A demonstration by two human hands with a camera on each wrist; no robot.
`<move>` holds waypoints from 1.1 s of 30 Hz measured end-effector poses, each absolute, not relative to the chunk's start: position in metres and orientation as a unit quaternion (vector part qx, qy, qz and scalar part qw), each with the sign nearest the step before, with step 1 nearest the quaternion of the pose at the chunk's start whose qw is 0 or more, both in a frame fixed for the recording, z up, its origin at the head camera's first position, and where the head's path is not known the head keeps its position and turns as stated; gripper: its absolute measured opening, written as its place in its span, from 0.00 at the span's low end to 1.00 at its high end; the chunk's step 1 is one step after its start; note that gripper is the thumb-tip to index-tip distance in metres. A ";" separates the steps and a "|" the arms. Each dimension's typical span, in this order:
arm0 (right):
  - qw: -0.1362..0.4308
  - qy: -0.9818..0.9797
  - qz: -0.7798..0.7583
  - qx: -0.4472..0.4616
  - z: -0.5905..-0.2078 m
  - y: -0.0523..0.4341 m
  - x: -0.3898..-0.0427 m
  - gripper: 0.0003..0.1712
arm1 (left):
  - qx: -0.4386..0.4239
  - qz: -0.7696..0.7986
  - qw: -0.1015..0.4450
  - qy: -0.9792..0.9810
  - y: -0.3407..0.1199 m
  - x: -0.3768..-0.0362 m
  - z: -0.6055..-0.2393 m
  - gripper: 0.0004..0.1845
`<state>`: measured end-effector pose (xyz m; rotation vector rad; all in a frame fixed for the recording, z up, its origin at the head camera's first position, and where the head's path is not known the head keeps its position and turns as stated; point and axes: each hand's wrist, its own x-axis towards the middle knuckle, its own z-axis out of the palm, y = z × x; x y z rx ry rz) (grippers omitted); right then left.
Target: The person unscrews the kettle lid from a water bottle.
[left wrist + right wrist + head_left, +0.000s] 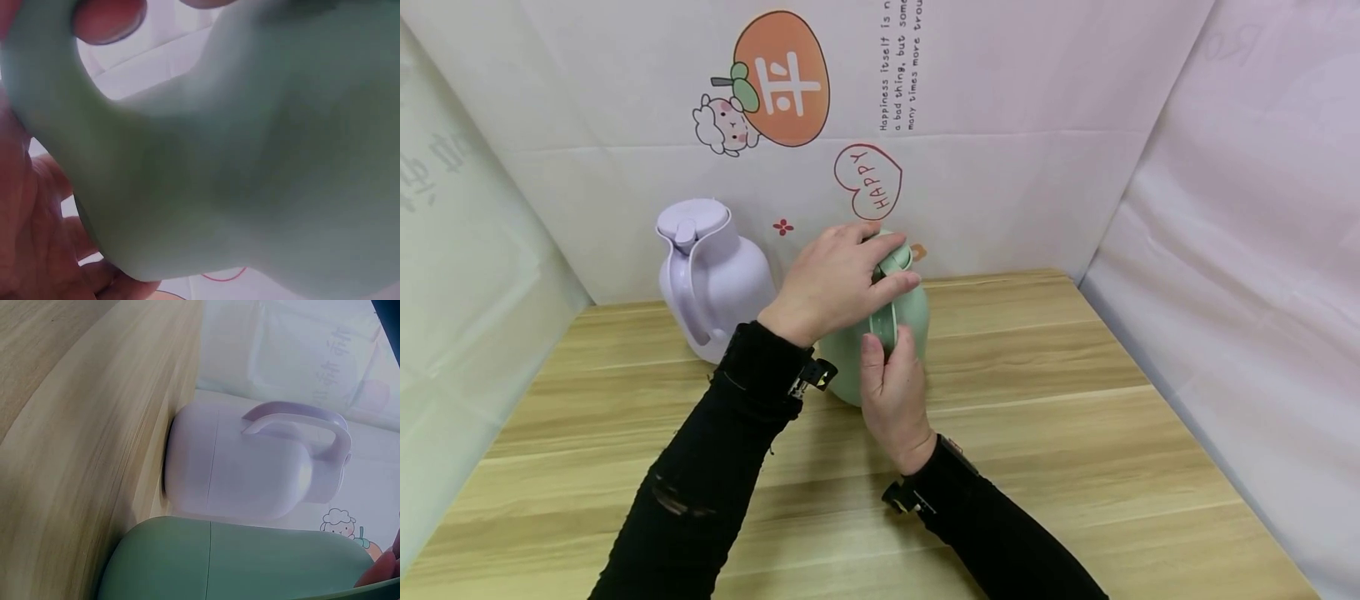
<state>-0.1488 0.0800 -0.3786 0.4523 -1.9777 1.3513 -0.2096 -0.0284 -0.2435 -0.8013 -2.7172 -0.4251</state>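
Lilac jug (pixel 715 279): left of centre in the head view, upright on the wooden table (pixel 1075 433) against the back wall, lid on, handle turned toward you. It stands just beside the green jug and nothing touches it. In the right wrist view it fills the middle of the frame, apart from the green body below it.

Your left hand (pixel 835 283): centre of the head view, laid over the top of the green jug (pixel 906 321), fingers curled round its lid (pixel 895 260). The left wrist view is pressed so close that only blurred green plastic and a fingertip at the upper left show.

Green jug: centre of the frame, upright on the table, mostly hidden behind both hands.

Your right hand (pixel 891 392): just below the left, closed round the jug's handle (pixel 883 321), thumb up along it.

Progress: judging from the grips, you have the jug braced and the lid taken hold of. The lid looks seated on the jug, so any turning or lifting of it is yet to show.

Around: printed backdrop (pixel 820 92) with an orange fruit and a "HAPPY" heart across the upper middle; pale sheets close the left and right sides.

In the way: only the lilac jug is near your left forearm; the tabletop to the right lies open.
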 end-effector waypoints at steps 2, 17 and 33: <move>0.345 -0.762 0.520 0.175 -0.379 0.080 -0.149 0.19 | -0.274 -0.146 0.142 -0.940 -0.027 -0.209 -0.243 0.35; 0.345 -0.764 0.517 0.173 -0.378 0.080 -0.148 0.20 | -0.201 -0.102 0.166 -0.960 -0.014 -0.207 -0.237 0.37; 0.349 -0.764 0.512 0.182 -0.380 0.081 -0.148 0.19 | -0.132 -0.049 0.172 -0.975 0.001 -0.209 -0.234 0.39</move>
